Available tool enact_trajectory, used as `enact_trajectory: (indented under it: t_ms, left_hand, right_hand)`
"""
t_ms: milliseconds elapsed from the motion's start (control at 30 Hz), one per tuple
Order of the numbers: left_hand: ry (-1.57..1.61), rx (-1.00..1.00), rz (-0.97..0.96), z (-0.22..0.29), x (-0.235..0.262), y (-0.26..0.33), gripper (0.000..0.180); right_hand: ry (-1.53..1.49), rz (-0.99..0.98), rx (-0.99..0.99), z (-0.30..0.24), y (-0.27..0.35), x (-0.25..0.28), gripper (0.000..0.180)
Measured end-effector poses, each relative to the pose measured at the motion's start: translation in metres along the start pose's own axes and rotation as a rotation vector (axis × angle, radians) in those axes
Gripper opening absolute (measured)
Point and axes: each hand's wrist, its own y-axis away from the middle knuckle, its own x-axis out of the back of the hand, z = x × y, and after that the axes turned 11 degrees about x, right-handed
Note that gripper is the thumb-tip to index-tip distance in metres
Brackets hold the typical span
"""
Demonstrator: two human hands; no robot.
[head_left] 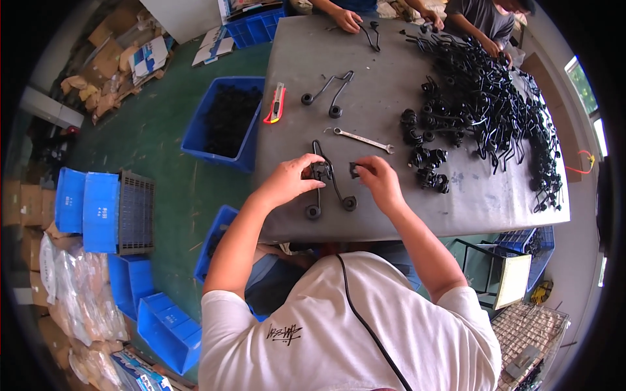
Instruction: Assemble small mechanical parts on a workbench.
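A bent black metal rod bracket (336, 179) with round black rubber ends lies near the table's front edge. My left hand (293, 179) is closed on a small black block (320, 171) at the middle of this bracket. Just right of it, my right hand (379, 181) pinches a small dark piece (354, 170) between thumb and fingers; its exact kind is unclear. A second bracket (337, 91) of the same shape lies farther back. Between them rests a silver combination wrench (362, 139), and a red utility knife (276, 104) lies by the table's left edge.
Black rods and rubber-ended parts form a large heap (489, 104) on the table's right. A blue crate (228, 120) of black parts stands left of the grey table (287, 225). Two people work at the far side; one hand (347, 21) is near another bent rod (374, 36).
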Motion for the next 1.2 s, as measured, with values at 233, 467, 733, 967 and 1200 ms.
enact_trajectory:
  t_ms: [233, 467, 733, 967, 1200]
  left_hand:
    - [0.109, -0.039, 0.000, -0.005, 0.000, 0.003, 0.051]
    - [0.128, -0.107, 0.007, -0.012, -0.001, 0.002, 0.052]
    - [-0.067, -0.128, 0.062, 0.002, 0.002, 0.001, 0.048]
    - [-0.427, 0.022, 0.110, 0.020, -0.009, 0.006, 0.047]
    - [-0.263, -0.161, 0.742, 0.006, -0.073, 0.018, 0.073]
  right_hand:
    - [-0.329, -0.166, -0.238, -0.015, -0.027, -0.026, 0.019]
    - [-0.032, -0.255, -0.131, -0.020, -0.033, -0.034, 0.014]
    - [0.168, -0.310, 0.019, -0.040, -0.035, -0.037, 0.024]
    - [0.335, -0.401, 0.023, -0.049, -0.041, -0.040, 0.021]
    - [0.374, 0.200, 0.204, -0.007, 0.009, -0.017, 0.021]
